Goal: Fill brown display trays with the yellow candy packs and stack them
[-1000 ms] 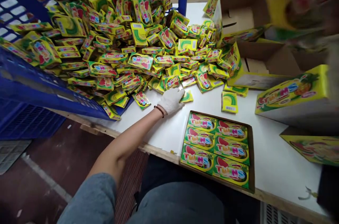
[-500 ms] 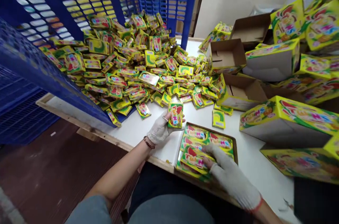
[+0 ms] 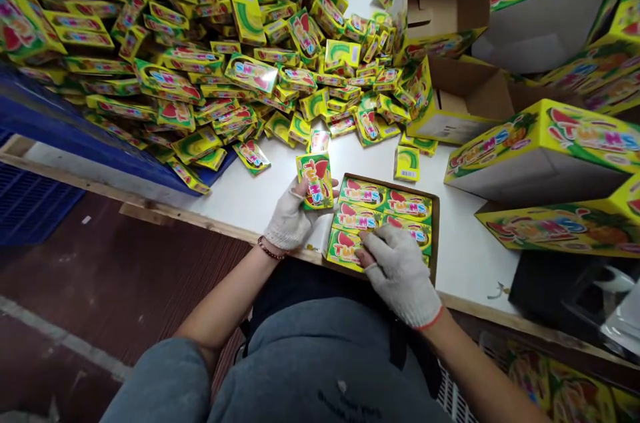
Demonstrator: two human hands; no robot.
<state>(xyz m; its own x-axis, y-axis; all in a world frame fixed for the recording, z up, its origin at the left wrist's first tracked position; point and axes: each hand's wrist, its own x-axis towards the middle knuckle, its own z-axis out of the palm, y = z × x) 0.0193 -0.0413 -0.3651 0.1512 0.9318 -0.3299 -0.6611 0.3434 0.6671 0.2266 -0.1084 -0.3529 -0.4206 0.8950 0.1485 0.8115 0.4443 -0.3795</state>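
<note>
My left hand (image 3: 293, 217), in a white glove with bare fingertips, holds a small yellow-green pack (image 3: 315, 181) upright, its printed face toward me. Just right of it an open carton (image 3: 437, 236) lies on the white table, with several like packs in rows inside. My right hand (image 3: 395, 269), gloved too, rests over the carton's lower part, its fingertips on the packs in the bottom row. Its fingers are bent; the palm side is hidden, and I cannot see whether they grip a pack. A single pack (image 3: 407, 163) lies behind the carton.
A large heap of packs (image 3: 200, 69) spills from a blue crate (image 3: 100, 149) at the left. Empty brown-lined boxes (image 3: 465, 93) and larger yellow boxes (image 3: 545, 149) stand at the right. The table's wooden edge (image 3: 200, 213) runs in front of me.
The view has tipped down and closer. In the carton, the tilted front pack now lies flat in the bottom row beneath my right fingertips. My left hand still holds its pack.
</note>
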